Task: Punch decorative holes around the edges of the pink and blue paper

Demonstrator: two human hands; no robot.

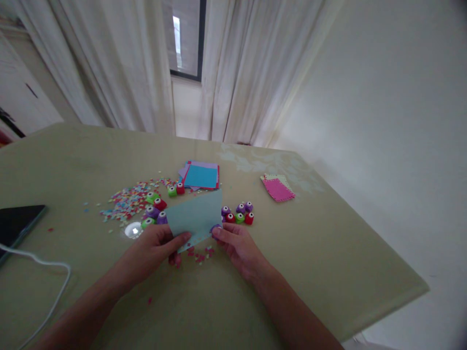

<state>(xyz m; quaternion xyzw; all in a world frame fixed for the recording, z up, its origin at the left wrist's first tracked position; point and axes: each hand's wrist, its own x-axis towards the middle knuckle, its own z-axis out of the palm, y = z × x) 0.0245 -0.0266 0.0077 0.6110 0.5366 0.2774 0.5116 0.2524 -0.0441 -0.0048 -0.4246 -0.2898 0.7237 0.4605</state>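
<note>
A pale blue sheet of paper [197, 216] is held up, tilted, over the near part of the table. My left hand [156, 248] pinches its lower left corner, thumb in front and fingers behind. At the lower right edge of the sheet, my right hand [241, 248] closes its thumb and fingers round a small purple paper punch [215, 228], mostly covered by the fingers. Small punched marks run along the sheet's bottom edge. Below it lie scattered pink and pale paper bits [200, 256]. One-eyed purple, red and green punches [240, 218] stand behind the right hand, with more punches [152, 209] left of the sheet.
A heap of colourful confetti [131, 200] spreads at left, near a shiny clear round object [133, 230]. Stacked coloured sheets [200, 176] lie farther back. Pink and pale sheets with punched edges [278, 189] lie at right. A dark tablet [20, 221] and white cable [54, 264] occupy the left.
</note>
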